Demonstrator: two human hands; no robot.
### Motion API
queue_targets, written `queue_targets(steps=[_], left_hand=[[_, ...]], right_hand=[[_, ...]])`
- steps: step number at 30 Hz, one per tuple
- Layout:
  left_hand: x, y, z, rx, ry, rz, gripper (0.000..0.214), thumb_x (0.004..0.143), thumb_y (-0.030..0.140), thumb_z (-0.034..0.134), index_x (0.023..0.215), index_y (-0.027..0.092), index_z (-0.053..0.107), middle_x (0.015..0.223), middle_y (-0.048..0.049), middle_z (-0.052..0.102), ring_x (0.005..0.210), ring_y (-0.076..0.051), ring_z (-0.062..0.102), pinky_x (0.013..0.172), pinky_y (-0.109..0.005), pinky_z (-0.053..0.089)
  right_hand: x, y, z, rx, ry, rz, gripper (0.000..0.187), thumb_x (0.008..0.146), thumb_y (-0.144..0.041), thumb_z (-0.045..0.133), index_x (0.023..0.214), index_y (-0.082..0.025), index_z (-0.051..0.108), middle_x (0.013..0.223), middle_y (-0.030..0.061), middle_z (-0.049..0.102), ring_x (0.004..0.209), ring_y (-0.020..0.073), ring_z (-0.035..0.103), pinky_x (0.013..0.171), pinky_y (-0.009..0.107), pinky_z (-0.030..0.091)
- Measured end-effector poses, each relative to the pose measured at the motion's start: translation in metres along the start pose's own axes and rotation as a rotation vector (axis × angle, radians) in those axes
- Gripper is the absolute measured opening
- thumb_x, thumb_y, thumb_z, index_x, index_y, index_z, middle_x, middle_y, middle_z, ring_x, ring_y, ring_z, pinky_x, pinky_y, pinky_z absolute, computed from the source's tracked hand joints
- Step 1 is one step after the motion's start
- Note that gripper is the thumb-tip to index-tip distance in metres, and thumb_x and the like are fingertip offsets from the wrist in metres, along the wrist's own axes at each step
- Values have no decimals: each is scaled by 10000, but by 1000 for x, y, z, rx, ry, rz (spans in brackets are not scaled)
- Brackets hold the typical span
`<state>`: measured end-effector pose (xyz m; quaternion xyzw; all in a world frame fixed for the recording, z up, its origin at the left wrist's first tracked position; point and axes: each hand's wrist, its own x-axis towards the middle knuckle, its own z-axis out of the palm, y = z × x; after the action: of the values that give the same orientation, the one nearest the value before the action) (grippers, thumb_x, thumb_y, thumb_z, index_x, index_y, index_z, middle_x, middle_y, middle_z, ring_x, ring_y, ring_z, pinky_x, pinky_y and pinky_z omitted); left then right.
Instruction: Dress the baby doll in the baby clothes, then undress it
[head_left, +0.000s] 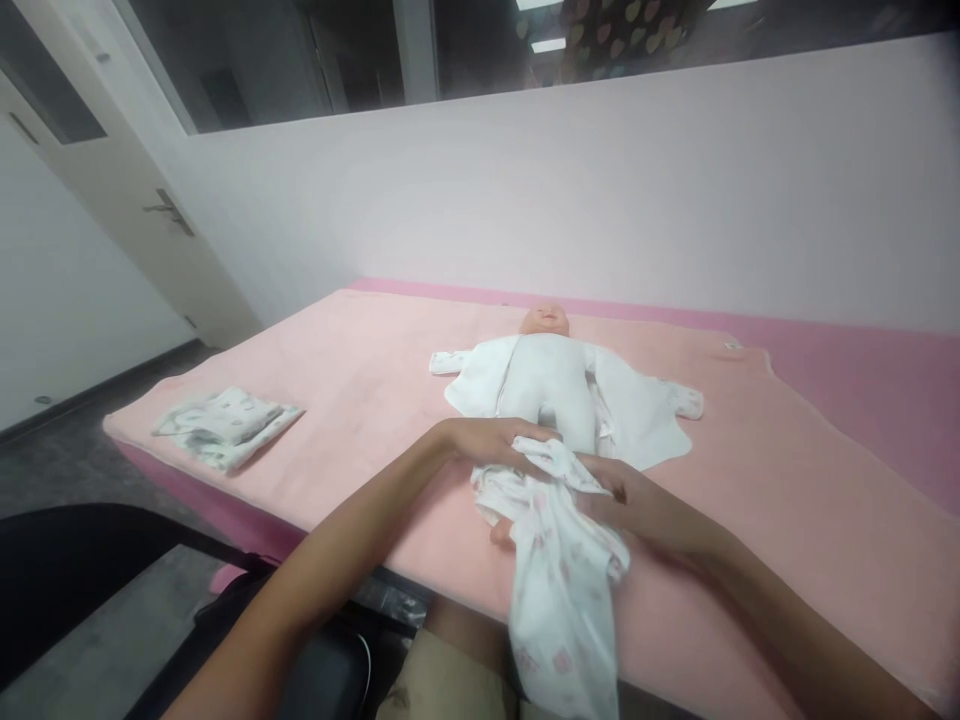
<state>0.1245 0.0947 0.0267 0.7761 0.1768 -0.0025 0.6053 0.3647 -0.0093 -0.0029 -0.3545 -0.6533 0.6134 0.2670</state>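
A baby doll (pixel 546 372) lies on its back on a pink blanket (pixel 375 350), with an open white top (pixel 637 405) spread under it. Over the doll's legs lies a pair of white patterned trousers (pixel 559 570), hanging off the near edge. My left hand (pixel 491 442) grips the trousers' waist at the doll's hips, fingers curled into the cloth. My right hand (pixel 637 505) holds the same cloth from the right side, its fingers partly hidden under the fabric.
A folded white patterned cloth (pixel 225 425) lies on the blanket at the left. A pale wall (pixel 600 200) runs behind the table, a door (pixel 112 200) stands at the left. A dark chair (pixel 75 570) sits at lower left.
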Motion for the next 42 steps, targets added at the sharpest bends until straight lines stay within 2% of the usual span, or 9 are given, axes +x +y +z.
queue_targets(steps=[3,8,12,14,18,24,28,35,42], left_hand=[[2,-5,-1,-35,50,70,388,798,464,855,1092,236,742,1126,-23,735,1089,-236,693,919,-314,553],[1,-5,0,-12,55,25,426,747,462,891,1075,231,749,1100,-24,742,1061,-248,696,889,-325,558],[0,-4,-1,27,-44,-95,520,614,423,974,1048,224,768,1050,-22,769,1009,-275,722,843,-367,586],[0,-4,-1,52,-61,-132,474,640,449,959,1014,222,777,1026,-23,777,983,-278,730,838,-383,593],[0,-5,-1,38,0,-9,412,758,450,885,1083,233,756,1141,-21,752,1106,-261,702,958,-373,562],[6,-6,3,-18,90,100,420,766,427,878,1095,222,715,1134,-34,708,1122,-247,661,988,-356,528],[4,-5,2,31,75,37,433,758,466,876,1095,237,728,1146,-19,711,1134,-251,668,990,-366,528],[2,-12,-7,-22,-8,-138,591,585,434,985,1085,215,758,1102,-31,776,1041,-283,735,857,-380,608],[11,-23,-1,-236,92,46,607,719,547,913,1196,211,745,1126,-43,778,1065,-227,725,917,-329,577]], right_hand=[[-1,-3,1,-50,-60,19,368,886,-514,783,1059,-195,723,981,41,709,896,228,640,780,306,514],[-2,8,-4,51,-48,43,349,854,-516,816,894,-185,713,807,14,663,737,182,596,690,284,469],[0,17,-6,220,45,-20,414,889,-585,755,986,-182,738,757,28,668,702,199,628,683,307,495],[0,16,-4,258,39,10,429,922,-580,719,1089,-185,736,837,49,703,751,214,656,706,318,511],[-2,7,-1,116,-33,40,377,975,-537,677,1111,-188,724,943,57,718,855,216,654,778,314,508],[-6,10,-6,56,-182,12,342,848,-512,824,902,-188,730,825,22,677,743,185,602,695,291,495],[-8,12,-8,143,-93,47,390,828,-530,836,960,-172,752,863,47,712,810,216,654,730,300,533],[-5,9,0,337,61,37,526,935,-611,694,1231,-177,726,1032,117,769,960,287,716,890,396,556],[-4,15,-3,214,17,22,394,922,-553,748,912,-160,734,882,76,747,799,221,687,753,315,538]])
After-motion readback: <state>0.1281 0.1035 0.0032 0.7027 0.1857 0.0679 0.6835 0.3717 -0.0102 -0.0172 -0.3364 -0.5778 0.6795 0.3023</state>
